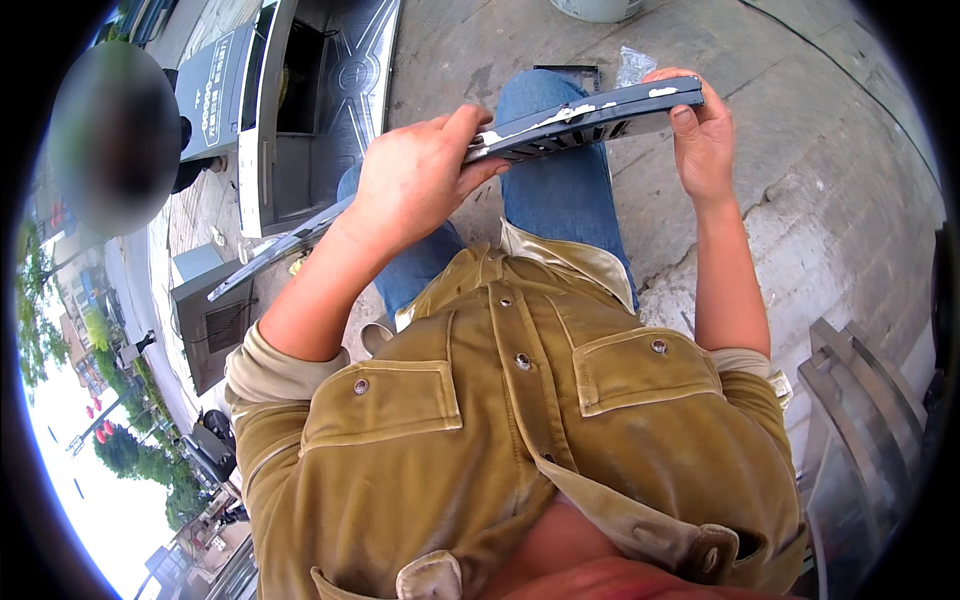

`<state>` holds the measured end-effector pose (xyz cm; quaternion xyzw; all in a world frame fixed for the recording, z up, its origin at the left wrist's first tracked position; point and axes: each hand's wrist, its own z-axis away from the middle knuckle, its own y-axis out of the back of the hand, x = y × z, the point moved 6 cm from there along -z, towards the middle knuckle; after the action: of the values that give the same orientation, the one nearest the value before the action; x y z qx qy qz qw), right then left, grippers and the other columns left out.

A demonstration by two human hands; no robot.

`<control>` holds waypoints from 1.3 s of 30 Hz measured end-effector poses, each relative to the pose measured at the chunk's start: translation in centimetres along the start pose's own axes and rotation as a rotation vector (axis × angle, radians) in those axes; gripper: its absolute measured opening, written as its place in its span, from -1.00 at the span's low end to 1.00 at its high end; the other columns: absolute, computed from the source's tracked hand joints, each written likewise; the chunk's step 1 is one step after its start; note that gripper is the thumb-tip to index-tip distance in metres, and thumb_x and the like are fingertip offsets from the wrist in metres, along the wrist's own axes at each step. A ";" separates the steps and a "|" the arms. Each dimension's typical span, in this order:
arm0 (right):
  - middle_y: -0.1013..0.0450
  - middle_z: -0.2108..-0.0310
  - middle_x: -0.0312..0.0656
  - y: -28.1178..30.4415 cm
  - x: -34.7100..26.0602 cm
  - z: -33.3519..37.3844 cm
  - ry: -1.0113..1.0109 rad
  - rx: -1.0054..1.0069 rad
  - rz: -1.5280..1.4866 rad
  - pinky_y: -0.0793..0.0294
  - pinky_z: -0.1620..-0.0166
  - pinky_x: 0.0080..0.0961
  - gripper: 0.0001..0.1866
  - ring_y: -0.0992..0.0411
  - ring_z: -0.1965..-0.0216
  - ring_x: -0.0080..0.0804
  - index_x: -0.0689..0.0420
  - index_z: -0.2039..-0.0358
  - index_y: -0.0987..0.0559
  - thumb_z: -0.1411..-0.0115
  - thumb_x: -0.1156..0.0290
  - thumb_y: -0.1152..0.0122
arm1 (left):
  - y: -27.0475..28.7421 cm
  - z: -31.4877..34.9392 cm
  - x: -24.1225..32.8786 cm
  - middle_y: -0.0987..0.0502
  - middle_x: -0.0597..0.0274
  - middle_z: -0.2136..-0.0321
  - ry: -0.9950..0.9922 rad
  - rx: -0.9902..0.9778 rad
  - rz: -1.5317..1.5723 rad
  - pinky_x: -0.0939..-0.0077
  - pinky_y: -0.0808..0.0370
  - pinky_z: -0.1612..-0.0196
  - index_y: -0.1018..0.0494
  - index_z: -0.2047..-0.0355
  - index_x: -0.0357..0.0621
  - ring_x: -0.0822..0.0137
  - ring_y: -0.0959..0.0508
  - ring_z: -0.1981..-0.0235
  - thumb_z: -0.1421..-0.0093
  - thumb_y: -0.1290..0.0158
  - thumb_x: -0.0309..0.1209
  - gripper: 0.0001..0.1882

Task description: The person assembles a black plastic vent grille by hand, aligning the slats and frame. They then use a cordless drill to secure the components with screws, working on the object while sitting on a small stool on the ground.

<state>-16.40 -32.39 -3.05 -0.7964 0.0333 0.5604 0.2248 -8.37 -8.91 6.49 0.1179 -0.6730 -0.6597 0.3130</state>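
Note:
A dark, flat panel with slots on its underside is held nearly edge-on above my knees. White residue, flaky or smeared, runs along its upper edge. My left hand grips the panel's left end, thumb below and fingers over the top. At the other end, my right hand pinches the corner, with its thumb on the near side and fingers behind. The panel's far face is hidden from me. Under it are my knees in blue jeans.
Left of my legs stands a large metal cabinet with an embossed panel. A long thin metal piece slants beside my left forearm. Ahead lie a clear plastic bag and a pale bucket. Curved metal bars stand at right. Someone is at far left.

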 end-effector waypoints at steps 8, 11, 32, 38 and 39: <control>-0.50 0.35 -0.39 -7.6 -8.7 -7.2 0.179 -0.050 -0.025 -0.38 0.18 -0.71 -0.59 -0.38 0.29 -0.69 0.25 0.17 -0.56 -0.10 0.23 -0.42 | 8.9 1.2 -2.5 -0.50 0.00 0.61 -0.048 0.170 0.021 0.37 -0.40 0.51 -0.37 0.29 -0.21 0.05 -0.52 0.59 -0.10 -0.27 -0.38 -0.70; -0.53 0.46 -0.34 -13.8 -15.0 -11.9 0.301 -0.111 0.127 -0.42 0.29 -0.69 -0.62 -0.42 0.39 -0.66 0.24 0.28 -0.60 -0.07 0.18 -0.44 | 14.0 2.1 -5.3 -0.54 0.06 0.57 0.080 0.263 0.149 0.48 -0.42 0.46 -0.39 0.31 -0.25 0.19 -0.50 0.60 -0.09 -0.27 -0.44 -0.72; -0.55 0.40 -0.30 -29.9 -28.2 -16.9 0.313 -0.546 0.648 -0.48 0.31 -0.67 -0.84 -0.47 0.41 -0.67 0.29 0.31 -0.60 -0.12 0.50 -0.34 | 14.4 2.5 -9.2 -0.61 0.30 0.38 -0.033 0.791 0.832 0.60 -0.50 0.25 -0.47 0.13 -0.27 0.58 -0.52 0.35 -0.20 -0.18 -0.44 -0.74; -0.55 0.33 -0.37 -28.9 -23.4 -18.2 0.485 -0.655 0.925 -0.44 0.18 -0.72 -0.76 -0.46 0.31 -0.69 0.22 0.19 -0.60 -0.17 0.37 -0.32 | 11.3 3.4 -9.6 -0.61 0.03 0.39 -0.042 0.798 0.739 0.43 -0.49 0.24 -0.41 0.03 -0.25 0.26 -0.61 0.37 -0.24 -0.14 -0.33 -0.65; -0.55 0.32 -0.36 -28.9 -22.1 -18.1 0.508 -0.660 0.961 -0.44 0.18 -0.72 -0.76 -0.46 0.31 -0.69 0.22 0.18 -0.60 -0.17 0.38 -0.32 | 11.0 3.3 -9.9 -0.61 0.03 0.39 -0.081 0.833 0.777 0.44 -0.49 0.24 -0.41 0.03 -0.25 0.27 -0.60 0.36 -0.24 -0.14 -0.33 -0.64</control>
<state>0.11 -18.04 31.20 -0.8282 0.2648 0.3729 -0.3238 0.19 0.58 14.62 -0.0505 -0.8817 -0.1789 0.4336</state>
